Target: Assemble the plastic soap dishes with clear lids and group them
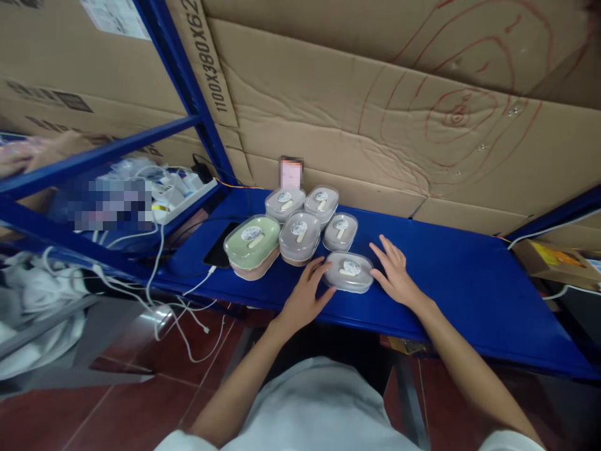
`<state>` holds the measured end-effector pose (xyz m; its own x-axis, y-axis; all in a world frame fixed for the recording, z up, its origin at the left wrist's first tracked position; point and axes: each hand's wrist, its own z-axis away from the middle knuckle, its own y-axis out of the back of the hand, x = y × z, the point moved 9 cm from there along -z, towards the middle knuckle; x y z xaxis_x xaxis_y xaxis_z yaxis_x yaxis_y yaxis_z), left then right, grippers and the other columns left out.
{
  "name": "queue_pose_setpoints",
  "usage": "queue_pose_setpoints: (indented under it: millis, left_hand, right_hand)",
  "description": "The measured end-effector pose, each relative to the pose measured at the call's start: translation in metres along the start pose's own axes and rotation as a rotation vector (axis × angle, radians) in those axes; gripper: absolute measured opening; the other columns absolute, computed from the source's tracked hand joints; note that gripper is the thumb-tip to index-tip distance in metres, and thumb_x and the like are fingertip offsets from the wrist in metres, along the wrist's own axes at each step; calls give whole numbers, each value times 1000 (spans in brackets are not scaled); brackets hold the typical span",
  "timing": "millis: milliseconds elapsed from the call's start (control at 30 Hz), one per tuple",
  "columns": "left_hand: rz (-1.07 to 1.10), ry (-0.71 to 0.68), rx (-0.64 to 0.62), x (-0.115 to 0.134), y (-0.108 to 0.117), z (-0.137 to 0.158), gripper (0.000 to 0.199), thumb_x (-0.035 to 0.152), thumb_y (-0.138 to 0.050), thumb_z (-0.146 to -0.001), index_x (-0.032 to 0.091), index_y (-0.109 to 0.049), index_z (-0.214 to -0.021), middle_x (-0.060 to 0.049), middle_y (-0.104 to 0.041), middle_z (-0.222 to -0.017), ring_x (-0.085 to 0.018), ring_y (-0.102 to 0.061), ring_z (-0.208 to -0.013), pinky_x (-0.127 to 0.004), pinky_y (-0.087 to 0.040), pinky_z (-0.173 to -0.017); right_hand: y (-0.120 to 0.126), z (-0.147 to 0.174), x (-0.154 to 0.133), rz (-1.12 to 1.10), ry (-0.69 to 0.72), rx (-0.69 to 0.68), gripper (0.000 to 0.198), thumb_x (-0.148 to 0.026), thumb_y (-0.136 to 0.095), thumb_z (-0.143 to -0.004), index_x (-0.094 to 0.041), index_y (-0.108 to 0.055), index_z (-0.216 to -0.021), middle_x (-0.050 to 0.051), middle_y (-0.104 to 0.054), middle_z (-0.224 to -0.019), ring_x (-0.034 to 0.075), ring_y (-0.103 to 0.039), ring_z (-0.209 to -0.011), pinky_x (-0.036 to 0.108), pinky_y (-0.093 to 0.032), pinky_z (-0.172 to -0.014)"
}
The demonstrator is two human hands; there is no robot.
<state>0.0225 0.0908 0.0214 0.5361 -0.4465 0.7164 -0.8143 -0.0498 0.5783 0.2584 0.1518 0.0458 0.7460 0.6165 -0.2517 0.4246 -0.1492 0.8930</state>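
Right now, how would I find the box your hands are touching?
Look at the long blue metal shelf under the cardboard wall. Six lidded plastic boxes cluster there. Yours is the flat clear oval box, nearest the edge, alone between the left hand and right hand.

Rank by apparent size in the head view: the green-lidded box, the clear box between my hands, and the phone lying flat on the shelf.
1. green-lidded box, plainly largest.
2. clear box, between left hand and right hand.
3. phone, though the green box partly hides it, so this is unsure.

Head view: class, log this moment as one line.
left hand: touching box | right hand: touching box | five more boxes behind | shelf
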Motion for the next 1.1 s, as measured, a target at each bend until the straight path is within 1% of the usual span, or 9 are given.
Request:
queue_pose_setpoints:
  millis: [133,233,433,533,633,733,933,1000,1100]
  left_hand:
    - [-39,52,-7,-3,0,1,60,32,-64,-103,32,-41,-158,-13,-45,-162,-29,-50,-150,-50,-46,-124]
    - [-72,94,-20,-8,-3,2,60,30,-63,-103,33,-40,-159,-12,-46,-161,-28,-51,-150,-49,-47,-124]
    - [-111,177,-67,-13,-10,4,71,31,-70,-100,34,-37,-162,-11,-44,-163,-28,-51,-150,-49,-49,-123]
    - [-148,195,-66,-10,-8,3,75,31,-72,-99,36,-35,-164,-12,-43,-165,-30,-52,-149,-49,-53,-119]
    - [-195,167,-57,-2,-6,0,76,30,-73,-98,38,-37,-164,-13,-42,-166,-31,-56,-146,-48,-58,-113]
    - [-243,91,-62,11,-4,-4,73,29,-71,-100,38,-37,-164,-14,-43,-166,-32,-55,-146,-49,-59,-112]
    - [-248,35,-105,19,2,-10,74,28,-70,-99,32,-37,-165,-17,-50,-160,-33,-55,-146,-53,-56,-115]
    - [-218,35,-127,18,1,-9,75,27,-71,-98,33,-36,-165,-18,-49,-160,-33,-54,-147,-54,-55,-115]
    - [-181,48,-153,14,-2,-8,77,27,-71,-98,33,-35,-166,-19,-47,-162,-34,-51,-149,-57,-53,-117]
  right_hand:
    - [-8,-25,31,15,3,-79,62,-57,-38,-111,-33,-34,-168,12,-21,-179,37,-21,-165,69,-24,-128]
    - [-19,-33,44,-52,11,-96,62,-56,-39,-110,-33,-35,-168,11,-26,-178,36,-24,-164,67,-26,-128]
    - [-40,-21,49,-237,-1,-103,55,-45,-41,-112,-40,-35,-166,6,-39,-173,31,-35,-160,62,-34,-127]
    - [-41,-14,51,-308,-47,-112,54,-43,-40,-113,-40,-35,-166,7,-46,-169,30,-42,-156,59,-39,-125]
    - [-32,-29,44,-340,-3,-114,55,-45,-39,-112,-39,-33,-167,8,-52,-163,29,-49,-152,57,-44,-121]
    - [-15,-82,21,-288,128,-46,58,-49,-37,-112,-37,-33,-168,10,-54,-160,32,-52,-148,59,-45,-119]
    - [-11,-244,-48,141,348,-32,56,-45,-40,-112,-32,-40,-166,14,-46,-166,36,-44,-148,60,-34,-119]
    - [-18,-284,-62,309,377,-82,54,-39,-35,-113,-27,-42,-165,18,-52,-160,36,-50,-140,56,-36,-113]
    - [-36,-315,-73,521,447,-215,56,-19,-28,-111,-23,-39,-166,19,-68,-137,32,-62,-118,46,-37,-98]
